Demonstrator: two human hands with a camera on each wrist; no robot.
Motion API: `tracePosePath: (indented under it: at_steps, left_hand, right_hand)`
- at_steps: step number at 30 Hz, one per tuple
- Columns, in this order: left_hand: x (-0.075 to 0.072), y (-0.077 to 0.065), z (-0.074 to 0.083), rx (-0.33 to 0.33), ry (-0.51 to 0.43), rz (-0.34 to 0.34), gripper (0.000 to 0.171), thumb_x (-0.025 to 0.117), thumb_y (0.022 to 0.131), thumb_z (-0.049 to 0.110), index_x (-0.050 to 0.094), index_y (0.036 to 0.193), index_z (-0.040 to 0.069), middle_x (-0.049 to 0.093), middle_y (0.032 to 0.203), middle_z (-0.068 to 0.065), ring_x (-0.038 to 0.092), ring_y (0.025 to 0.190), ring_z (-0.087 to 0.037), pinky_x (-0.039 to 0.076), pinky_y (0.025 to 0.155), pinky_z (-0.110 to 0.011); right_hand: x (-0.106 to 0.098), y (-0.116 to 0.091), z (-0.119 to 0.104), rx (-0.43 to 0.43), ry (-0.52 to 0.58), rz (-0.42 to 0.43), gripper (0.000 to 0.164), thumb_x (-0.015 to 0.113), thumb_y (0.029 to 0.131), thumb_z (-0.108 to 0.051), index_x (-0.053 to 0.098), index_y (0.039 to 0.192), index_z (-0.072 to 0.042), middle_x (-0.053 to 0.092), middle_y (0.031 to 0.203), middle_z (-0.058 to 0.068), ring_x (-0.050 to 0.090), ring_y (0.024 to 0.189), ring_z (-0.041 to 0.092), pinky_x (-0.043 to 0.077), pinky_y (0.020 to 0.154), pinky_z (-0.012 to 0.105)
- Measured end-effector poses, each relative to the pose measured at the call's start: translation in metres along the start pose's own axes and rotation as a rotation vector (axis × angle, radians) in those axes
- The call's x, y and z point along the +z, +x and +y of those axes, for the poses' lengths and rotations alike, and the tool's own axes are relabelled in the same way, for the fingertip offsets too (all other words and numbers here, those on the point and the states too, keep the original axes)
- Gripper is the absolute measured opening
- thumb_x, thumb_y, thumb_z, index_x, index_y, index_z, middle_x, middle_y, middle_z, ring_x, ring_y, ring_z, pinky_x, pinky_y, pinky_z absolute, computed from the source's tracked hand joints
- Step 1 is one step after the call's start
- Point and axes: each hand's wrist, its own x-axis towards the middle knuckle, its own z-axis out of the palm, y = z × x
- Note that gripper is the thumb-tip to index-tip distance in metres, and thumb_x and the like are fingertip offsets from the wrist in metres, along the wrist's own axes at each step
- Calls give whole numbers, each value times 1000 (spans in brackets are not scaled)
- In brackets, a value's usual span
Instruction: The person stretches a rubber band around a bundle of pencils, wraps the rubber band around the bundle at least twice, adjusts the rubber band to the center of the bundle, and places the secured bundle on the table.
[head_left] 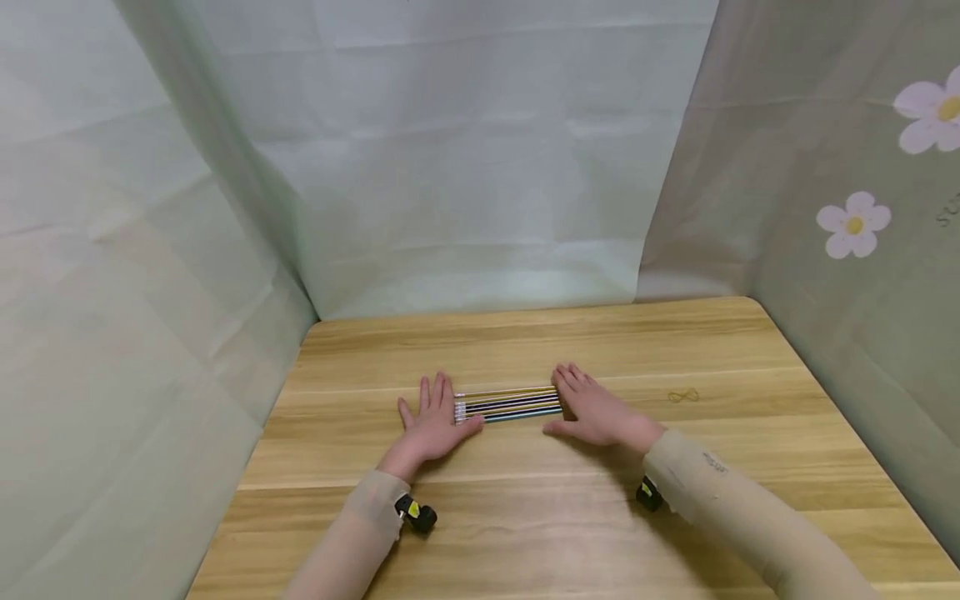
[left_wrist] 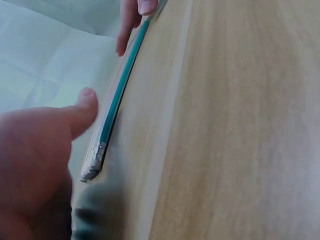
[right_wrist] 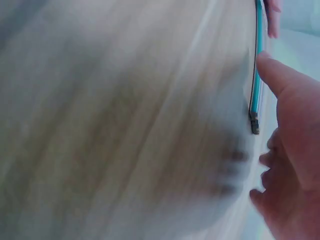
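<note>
Several pencils (head_left: 517, 406) lie side by side in a row on the wooden table, their length running left to right. The nearest pencil is teal (left_wrist: 122, 85), with a silvery end at the left. At the left ends of the row is my left hand (head_left: 435, 427), fingers spread and straight, thumb along the near side. My right hand (head_left: 596, 412) is at the opposite ends, its fingers extended forward and the thumb out toward the near side. In the right wrist view the right thumb (right_wrist: 280, 75) overlaps the teal pencil.
A thin yellowish rubber band (head_left: 683, 395), twisted into a figure eight, lies on the table (head_left: 525, 517) to the right of my right hand. Pale green cloth (head_left: 465, 167) hangs behind and on both sides of the table, with white flowers (head_left: 853, 225) on the right.
</note>
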Motion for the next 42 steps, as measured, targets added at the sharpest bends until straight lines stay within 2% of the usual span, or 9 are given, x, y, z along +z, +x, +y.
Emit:
tracePosePath:
  at_steps: [5,8,12,17,20,24,30,42]
  left_hand:
    - [-12,-5,14,113,-85,109,100,64,102,61,19,170,3,8,177,-23,-2,162,-45,-6,117,-80]
    - [-15,-5,21,171,-101,150,90,67,102,55,30,167,6,17,175,-23,5,162,-45,1,119,-79]
    - [-14,-4,28,196,-76,187,84,71,100,54,39,163,8,32,169,-21,19,160,-44,11,119,-78]
    - [-11,-2,33,225,-32,225,83,80,95,51,48,157,6,47,158,-18,39,150,-39,25,120,-70]
    - [-9,-1,35,246,-4,224,84,84,92,50,51,154,6,50,155,-18,43,146,-38,30,119,-65]
    - [-7,0,37,251,35,193,85,84,91,53,50,155,7,50,154,-16,42,146,-37,30,120,-64]
    - [-6,2,42,236,100,142,90,85,90,54,47,158,9,47,158,-15,39,149,-36,30,119,-64]
    - [-11,12,49,277,145,106,91,91,85,49,50,155,8,50,155,-17,43,146,-38,33,121,-58]
  right_hand:
    - [-5,5,3,-84,34,66,95,65,104,-56,27,165,6,23,171,28,18,160,46,20,127,57]
    - [-6,9,1,-122,61,96,88,69,103,-50,35,163,3,31,169,26,25,158,45,23,126,58]
    - [-6,15,-2,-134,80,125,83,74,101,-48,43,161,0,41,165,24,34,155,44,28,125,56]
    - [-2,21,-7,-122,52,165,80,77,98,-50,51,156,-2,53,156,21,48,146,38,36,122,52]
    - [-2,23,-9,-118,39,188,77,79,96,-50,55,153,-2,58,151,20,53,141,38,40,119,53]
    - [-2,27,-12,-120,19,199,76,81,95,-49,57,152,-3,59,149,20,55,139,38,42,117,54]
    - [-2,35,-14,-126,-25,168,76,78,97,-51,56,154,-7,58,152,17,52,142,36,40,119,51]
    - [-2,40,-19,-136,-36,133,74,78,95,-55,60,150,-8,61,147,15,55,139,34,43,116,50]
